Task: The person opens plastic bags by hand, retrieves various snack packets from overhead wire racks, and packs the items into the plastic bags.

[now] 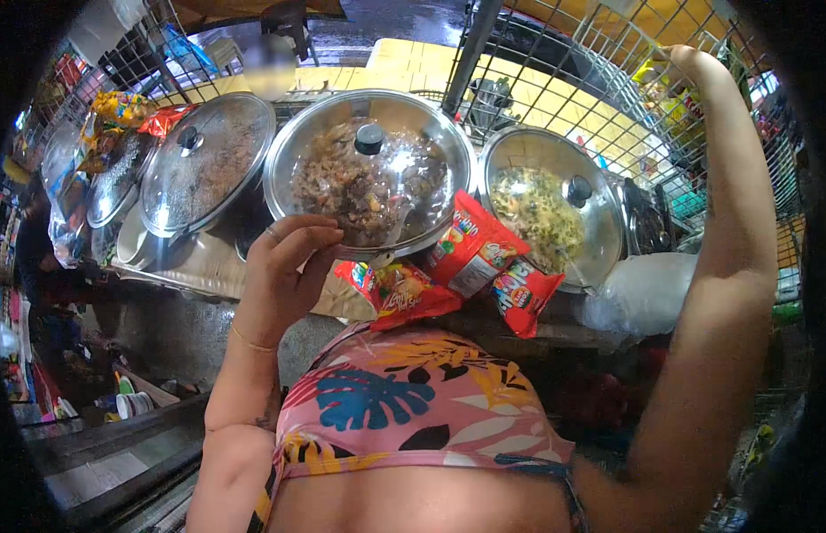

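Note:
My left hand rests at the near rim of a large pot with a clear glass lid, its fingers loosely bent and nothing visible in them. Under that lid is a brown chopped dish. Red snack packs lie at the pot's near side: one pack low, another pack leaning up, a third pack to the right. Stretched up at the far right, my right hand is at the wire grid, near hanging packets. Its fingers are mostly hidden.
Another glass-lidded pot with a yellow-green dish stands right. A tilted glass-lidded pot stands left, with snack bags behind. A clear plastic bag sits near my right arm. A yellow table lies beyond the grid.

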`<act>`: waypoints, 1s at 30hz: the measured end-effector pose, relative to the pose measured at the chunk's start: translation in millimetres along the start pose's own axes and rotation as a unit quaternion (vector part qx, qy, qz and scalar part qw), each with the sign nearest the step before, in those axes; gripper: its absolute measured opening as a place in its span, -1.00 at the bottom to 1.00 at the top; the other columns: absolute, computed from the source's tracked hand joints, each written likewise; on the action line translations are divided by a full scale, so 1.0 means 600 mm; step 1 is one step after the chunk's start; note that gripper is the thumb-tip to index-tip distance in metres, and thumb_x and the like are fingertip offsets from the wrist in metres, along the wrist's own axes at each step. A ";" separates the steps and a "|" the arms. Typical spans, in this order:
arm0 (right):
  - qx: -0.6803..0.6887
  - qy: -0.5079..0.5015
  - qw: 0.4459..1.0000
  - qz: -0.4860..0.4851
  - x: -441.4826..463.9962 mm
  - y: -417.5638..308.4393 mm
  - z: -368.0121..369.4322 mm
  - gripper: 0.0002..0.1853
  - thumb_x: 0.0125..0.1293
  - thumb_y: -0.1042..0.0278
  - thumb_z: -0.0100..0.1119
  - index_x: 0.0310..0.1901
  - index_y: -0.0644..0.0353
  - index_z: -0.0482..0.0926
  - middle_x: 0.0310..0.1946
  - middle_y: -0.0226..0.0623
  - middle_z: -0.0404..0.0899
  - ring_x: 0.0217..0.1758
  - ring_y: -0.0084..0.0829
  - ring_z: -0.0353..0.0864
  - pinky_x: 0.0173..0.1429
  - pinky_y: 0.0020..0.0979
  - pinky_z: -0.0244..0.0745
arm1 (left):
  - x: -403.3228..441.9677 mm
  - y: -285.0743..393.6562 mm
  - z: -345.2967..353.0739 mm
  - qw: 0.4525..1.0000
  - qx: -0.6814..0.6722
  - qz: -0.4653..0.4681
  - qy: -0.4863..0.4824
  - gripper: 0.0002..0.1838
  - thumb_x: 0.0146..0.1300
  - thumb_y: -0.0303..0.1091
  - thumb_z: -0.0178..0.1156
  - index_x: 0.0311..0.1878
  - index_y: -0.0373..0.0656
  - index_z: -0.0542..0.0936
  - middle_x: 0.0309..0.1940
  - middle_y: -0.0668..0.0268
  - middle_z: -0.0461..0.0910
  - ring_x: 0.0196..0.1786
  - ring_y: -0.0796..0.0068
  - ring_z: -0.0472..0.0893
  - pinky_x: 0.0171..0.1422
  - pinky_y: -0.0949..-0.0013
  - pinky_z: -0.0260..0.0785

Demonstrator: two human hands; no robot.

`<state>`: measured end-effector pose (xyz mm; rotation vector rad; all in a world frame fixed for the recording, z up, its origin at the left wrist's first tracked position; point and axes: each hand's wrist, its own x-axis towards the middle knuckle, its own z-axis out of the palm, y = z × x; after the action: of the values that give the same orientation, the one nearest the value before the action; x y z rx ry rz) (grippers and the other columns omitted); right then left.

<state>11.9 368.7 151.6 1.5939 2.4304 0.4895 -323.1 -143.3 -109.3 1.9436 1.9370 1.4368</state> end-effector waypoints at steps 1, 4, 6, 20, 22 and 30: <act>0.001 -0.025 0.999 0.021 -0.003 -0.011 -0.007 -0.43 0.18 0.09 0.45 0.18 0.16 0.58 0.07 -0.13 0.63 0.14 -0.21 0.63 -0.04 -0.24 0.73 | 0.006 0.005 0.000 1.000 -0.009 0.006 -0.005 -0.79 0.08 -0.59 0.39 -0.19 -0.21 0.66 -0.13 0.13 0.68 -0.08 0.19 0.70 -0.01 0.28 0.56; 0.000 -0.066 0.996 0.062 -0.022 -0.047 -0.028 -0.40 0.14 0.04 0.48 0.16 0.16 0.60 -0.02 -0.13 0.68 0.04 -0.22 0.67 -0.01 -0.21 0.71 | 0.029 0.032 0.007 0.998 -0.017 0.037 -0.047 -0.76 0.08 -0.52 0.39 -0.15 -0.18 0.64 -0.09 0.14 0.67 -0.01 0.07 0.65 0.05 0.21 0.51; -0.005 -0.001 0.999 0.041 -0.051 -0.066 -0.051 -0.40 0.15 -0.02 0.46 0.15 0.14 0.61 -0.07 -0.10 0.69 -0.09 -0.26 0.70 -0.04 -0.21 0.67 | 0.059 0.049 0.021 0.990 0.012 0.089 -0.106 -0.65 0.06 -0.47 0.41 -0.04 -0.15 0.62 0.00 0.14 0.64 0.08 0.03 0.60 0.14 0.18 0.47; 0.441 0.269 0.841 -0.161 -0.560 -0.277 0.054 -0.59 -0.01 0.28 0.56 -0.12 0.22 0.65 -0.19 -0.17 0.70 -0.16 -0.29 0.70 -0.17 -0.32 0.57 | 0.197 0.123 0.124 0.894 0.049 0.147 -0.421 -0.68 0.10 -0.17 0.33 -0.14 -0.13 0.62 -0.31 0.04 0.65 -0.19 -0.10 0.65 -0.07 0.01 0.49; 0.569 0.172 0.778 -0.202 -0.588 -0.302 0.106 -0.26 -0.05 0.26 0.63 0.18 0.25 0.49 0.07 -0.07 0.60 0.04 -0.23 0.65 0.03 -0.24 0.58 | 0.209 0.153 0.084 0.927 0.030 0.176 -0.328 -0.73 0.08 -0.23 0.36 -0.19 -0.14 0.63 -0.42 0.03 0.62 -0.32 -0.14 0.63 -0.17 0.05 0.50; 0.398 0.593 0.691 -0.110 -0.489 -0.329 0.042 0.09 -0.04 0.25 0.64 0.44 0.26 0.08 0.22 0.02 0.38 0.25 -0.13 0.47 0.28 -0.12 0.48 | 0.273 0.260 -0.022 0.914 -0.038 0.385 0.120 -0.43 0.13 -0.04 0.46 0.09 -0.15 0.51 0.16 0.05 0.47 0.19 0.12 0.53 0.22 0.19 0.41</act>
<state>-30.1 32.1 48.5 1.2629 4.2516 0.5470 -246.9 -52.6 84.0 2.7628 1.1467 1.9372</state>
